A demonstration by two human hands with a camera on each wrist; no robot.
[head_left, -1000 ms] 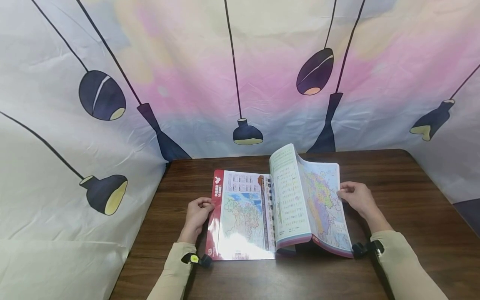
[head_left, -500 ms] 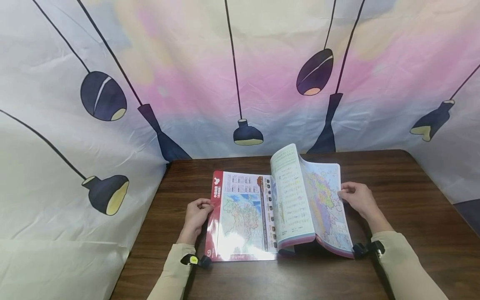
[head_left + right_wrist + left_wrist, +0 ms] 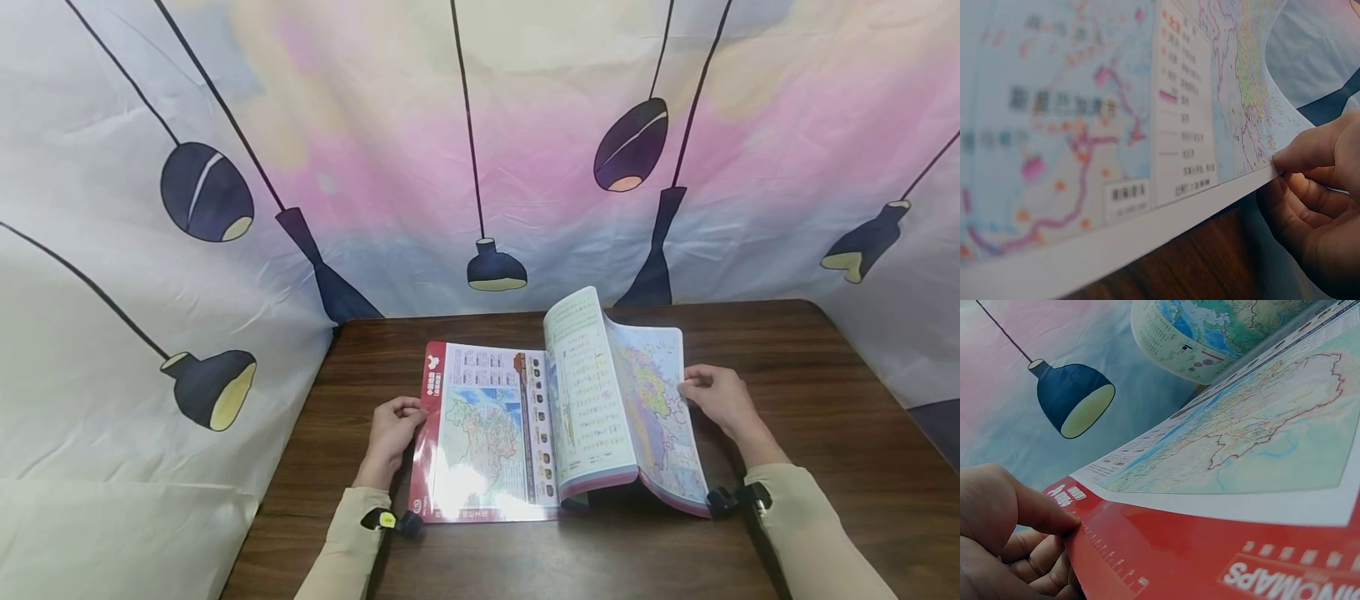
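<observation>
Pinching the red cover edge, the left hand (image 3: 392,433) steadies the map atlas (image 3: 495,433) on the table (image 3: 825,400). Only the right wrist view shows the right hand (image 3: 1319,194) gripping a lifted page (image 3: 1147,125), thumb on top.

The map atlas (image 3: 517,425) lies open on the counter (image 3: 810,392); its glossy left page, red-bordered, lies flat, the outer edge pinched in the left fingers (image 3: 408,410); a sheaf of pages arches upright at the middle, its map-printed edge lifted by the right fingers (image 3: 693,385).
</observation>
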